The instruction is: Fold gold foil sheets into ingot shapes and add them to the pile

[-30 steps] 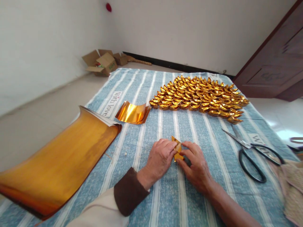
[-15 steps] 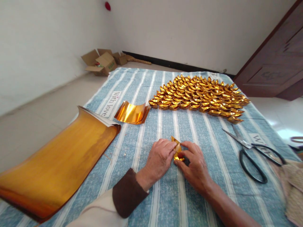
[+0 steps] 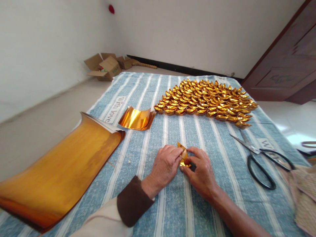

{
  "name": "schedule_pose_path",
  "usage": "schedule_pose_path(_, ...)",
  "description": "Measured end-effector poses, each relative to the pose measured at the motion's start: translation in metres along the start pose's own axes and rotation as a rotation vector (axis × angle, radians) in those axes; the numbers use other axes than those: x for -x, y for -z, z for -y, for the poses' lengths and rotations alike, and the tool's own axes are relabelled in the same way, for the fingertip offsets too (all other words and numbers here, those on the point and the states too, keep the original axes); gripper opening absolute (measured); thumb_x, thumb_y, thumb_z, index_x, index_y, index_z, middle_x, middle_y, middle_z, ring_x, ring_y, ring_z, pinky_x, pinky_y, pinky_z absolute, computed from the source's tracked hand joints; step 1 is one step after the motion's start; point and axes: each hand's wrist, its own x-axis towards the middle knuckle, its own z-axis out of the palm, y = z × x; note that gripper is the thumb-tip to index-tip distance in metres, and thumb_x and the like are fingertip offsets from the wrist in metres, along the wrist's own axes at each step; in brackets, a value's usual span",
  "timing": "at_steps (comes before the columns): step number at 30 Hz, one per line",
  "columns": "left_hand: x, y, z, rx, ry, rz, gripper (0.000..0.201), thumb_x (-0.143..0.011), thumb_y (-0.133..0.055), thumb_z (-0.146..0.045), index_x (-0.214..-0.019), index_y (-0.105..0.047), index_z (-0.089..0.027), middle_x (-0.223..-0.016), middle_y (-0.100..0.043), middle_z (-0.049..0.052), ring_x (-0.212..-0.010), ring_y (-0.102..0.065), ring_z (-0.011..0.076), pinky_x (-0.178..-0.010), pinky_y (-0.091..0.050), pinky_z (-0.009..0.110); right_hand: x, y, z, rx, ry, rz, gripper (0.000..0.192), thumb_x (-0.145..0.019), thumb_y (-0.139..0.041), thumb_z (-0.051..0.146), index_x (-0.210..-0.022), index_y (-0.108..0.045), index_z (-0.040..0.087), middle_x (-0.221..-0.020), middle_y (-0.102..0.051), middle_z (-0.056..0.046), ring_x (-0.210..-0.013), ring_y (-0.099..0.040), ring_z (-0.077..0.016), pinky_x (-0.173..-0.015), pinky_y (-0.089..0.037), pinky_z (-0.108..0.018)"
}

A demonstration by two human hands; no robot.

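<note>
We see the gold paper piece (image 3: 183, 154) pinched between both hands on the striped cloth (image 3: 172, 204): left hand (image 3: 164, 166) grips its left side, right hand (image 3: 199, 171) its right (scissors (image 3: 259, 156) lie right, folded gold ingots (image 3: 204, 100) beyond).

My right hand (image 3: 201, 172) slides its thumb further under the gold paper (image 3: 184, 154). My left hand (image 3: 166, 165) presses the fold tighter than a second ago.
</note>
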Motion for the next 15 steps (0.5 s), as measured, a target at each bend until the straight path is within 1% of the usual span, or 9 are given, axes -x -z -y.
schedule_pose_path(9,-0.0017,0.0028,-0.0026,-0.037,0.017,0.029,0.009,-0.094,-0.051,-0.023,-0.092,-0.060,-0.020,-0.090,-0.064,0.003,-0.089,-0.056,0.0206,-0.079,-0.042,0.034,-0.0005,0.0007,0.0000,-0.022,-0.022,0.001,0.007,-0.075,-0.068,0.018,-0.071,-0.065,0.022,-0.111,-0.062,-0.007,-0.106,-0.055,-0.0252,-0.094,-0.042,-0.045)
schedule_pose_path(15,-0.0026,0.0028,-0.0027,-0.024,0.021,0.019,0.007,-0.092,-0.053,-0.020,-0.092,-0.060,-0.021,-0.091,-0.065,0.002,-0.090,-0.056,0.0204,-0.079,-0.042,0.033,0.0001,-0.0026,-0.0023,-0.008,-0.021,-0.006,0.007,-0.074,-0.070,0.017,-0.073,-0.064,0.021,-0.111,-0.062,-0.008,-0.105,-0.055,-0.0253,-0.094,-0.042,-0.045)
